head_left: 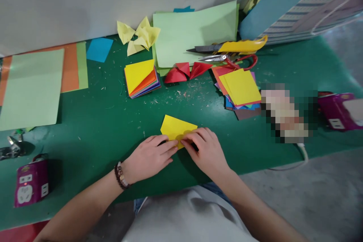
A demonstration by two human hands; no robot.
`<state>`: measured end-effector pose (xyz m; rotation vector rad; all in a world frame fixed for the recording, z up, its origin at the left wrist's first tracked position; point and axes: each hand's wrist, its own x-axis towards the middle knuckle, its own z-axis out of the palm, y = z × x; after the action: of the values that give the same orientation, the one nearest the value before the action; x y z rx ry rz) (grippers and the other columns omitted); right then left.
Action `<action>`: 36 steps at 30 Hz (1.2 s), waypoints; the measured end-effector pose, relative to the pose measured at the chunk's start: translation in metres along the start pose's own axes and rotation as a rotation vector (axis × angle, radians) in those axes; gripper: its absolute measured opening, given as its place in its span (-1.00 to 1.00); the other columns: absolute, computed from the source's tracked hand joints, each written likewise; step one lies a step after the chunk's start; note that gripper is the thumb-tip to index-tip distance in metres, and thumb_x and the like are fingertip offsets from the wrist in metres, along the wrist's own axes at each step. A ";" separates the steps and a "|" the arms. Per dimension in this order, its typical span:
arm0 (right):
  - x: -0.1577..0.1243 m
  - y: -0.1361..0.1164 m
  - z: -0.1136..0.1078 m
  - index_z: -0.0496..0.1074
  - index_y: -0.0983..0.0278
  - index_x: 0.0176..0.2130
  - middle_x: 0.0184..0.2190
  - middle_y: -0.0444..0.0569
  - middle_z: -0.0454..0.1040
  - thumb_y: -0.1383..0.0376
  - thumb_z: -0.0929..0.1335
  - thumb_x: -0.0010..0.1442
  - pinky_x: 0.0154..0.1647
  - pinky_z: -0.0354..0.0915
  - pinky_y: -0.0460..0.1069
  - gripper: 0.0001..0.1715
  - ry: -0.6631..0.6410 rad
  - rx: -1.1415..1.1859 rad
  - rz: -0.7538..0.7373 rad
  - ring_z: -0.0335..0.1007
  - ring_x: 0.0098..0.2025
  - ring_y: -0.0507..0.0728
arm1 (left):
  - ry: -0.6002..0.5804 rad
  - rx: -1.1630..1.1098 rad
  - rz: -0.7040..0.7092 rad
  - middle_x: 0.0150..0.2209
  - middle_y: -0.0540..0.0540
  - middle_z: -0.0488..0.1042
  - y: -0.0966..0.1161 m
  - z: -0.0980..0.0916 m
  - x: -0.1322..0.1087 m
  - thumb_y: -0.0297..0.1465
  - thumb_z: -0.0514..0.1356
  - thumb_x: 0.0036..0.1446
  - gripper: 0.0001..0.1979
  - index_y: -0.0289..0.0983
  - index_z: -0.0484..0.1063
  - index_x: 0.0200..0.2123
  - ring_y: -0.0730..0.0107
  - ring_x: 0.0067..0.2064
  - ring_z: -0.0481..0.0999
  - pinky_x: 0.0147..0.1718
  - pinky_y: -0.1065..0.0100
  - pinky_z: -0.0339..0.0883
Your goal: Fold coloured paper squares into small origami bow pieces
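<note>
A partly folded sheet of yellow paper lies on the green table in front of me, its near part under my fingers. My left hand has its fingers closed on the paper's lower left edge; a beaded bracelet is round that wrist. At the lower right edge, my right hand pinches the same sheet between thumb and fingers. Beyond it stand a stack of coloured paper squares and several red folded paper pieces. To the right lies another stack of coloured squares, yellow on top.
Yellow-handled shears and red-handled scissors rest on pale green sheets by the wall. Pale yellow folded pieces lie nearby. Large sheets cover the left. Purple power sockets stand left, with another purple box right.
</note>
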<state>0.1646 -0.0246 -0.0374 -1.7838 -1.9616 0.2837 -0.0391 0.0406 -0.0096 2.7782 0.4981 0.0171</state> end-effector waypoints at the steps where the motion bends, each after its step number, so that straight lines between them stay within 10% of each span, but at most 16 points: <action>1: 0.000 0.000 0.001 0.40 0.24 -0.33 -0.37 -0.02 0.41 0.27 0.30 0.27 -0.30 0.12 0.03 -0.86 0.011 -0.017 -0.007 0.25 -0.27 0.15 | 0.005 -0.001 -0.009 0.15 -0.02 0.38 0.001 0.000 0.000 -0.31 0.10 0.30 -0.63 -0.26 0.29 0.13 0.25 0.11 0.30 0.04 0.19 0.24; 36: -0.003 0.014 -0.006 0.39 0.25 -0.40 -0.50 -0.07 0.43 0.35 0.30 0.26 -0.34 0.13 0.01 -0.83 0.067 -0.059 -0.122 0.29 -0.36 0.11 | 0.082 -0.055 0.023 0.12 0.00 0.43 -0.005 0.002 0.002 -0.36 0.08 0.31 -0.71 -0.21 0.40 0.06 0.37 0.09 0.37 0.09 0.26 0.24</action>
<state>0.1797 -0.0269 -0.0388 -1.6794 -2.0405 0.1255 -0.0384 0.0453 -0.0137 2.7380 0.4780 0.1481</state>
